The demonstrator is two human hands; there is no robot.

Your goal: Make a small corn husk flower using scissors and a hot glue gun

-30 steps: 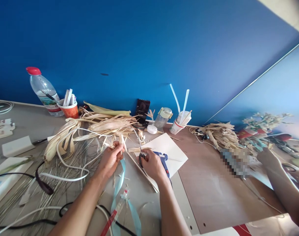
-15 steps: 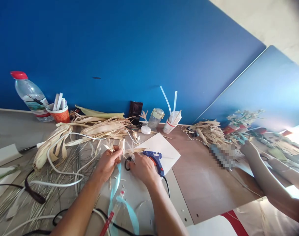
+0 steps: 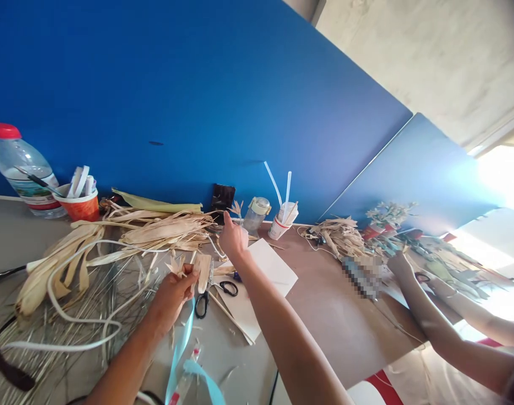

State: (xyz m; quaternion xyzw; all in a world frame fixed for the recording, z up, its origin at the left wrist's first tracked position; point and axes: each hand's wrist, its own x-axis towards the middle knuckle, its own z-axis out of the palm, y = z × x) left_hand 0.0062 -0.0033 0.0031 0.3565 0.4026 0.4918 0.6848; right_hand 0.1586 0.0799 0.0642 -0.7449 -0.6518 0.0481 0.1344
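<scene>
My left hand (image 3: 176,295) is closed, pinching a flat strip of dried corn husk (image 3: 203,271) between thumb and fingers. A small pointed husk piece (image 3: 175,266) shows beside its fingertips. A light-blue ribbon (image 3: 184,337) hangs below this hand. My right hand (image 3: 235,239) reaches forward with the index finger stretched out, close to a small husk flower (image 3: 237,208) by the clear jar. Its thumb and lower fingers are mostly hidden. Scissors (image 3: 201,305) with black handles lie between my hands. Only a bit of the blue glue gun (image 3: 237,276) shows behind my right forearm.
A heap of corn husks (image 3: 168,229) and a white cable (image 3: 54,292) cover the left. Along the blue partition stand a bottle (image 3: 24,174), an orange cup (image 3: 81,207), a clear jar (image 3: 255,216) and a cup with straws (image 3: 278,228). A co-worker's arms (image 3: 429,320) are at right.
My right hand has left the scissors and moved forward toward the jar. My left hand still holds the husk strip, now showing its flat side. The view has turned slightly right.
</scene>
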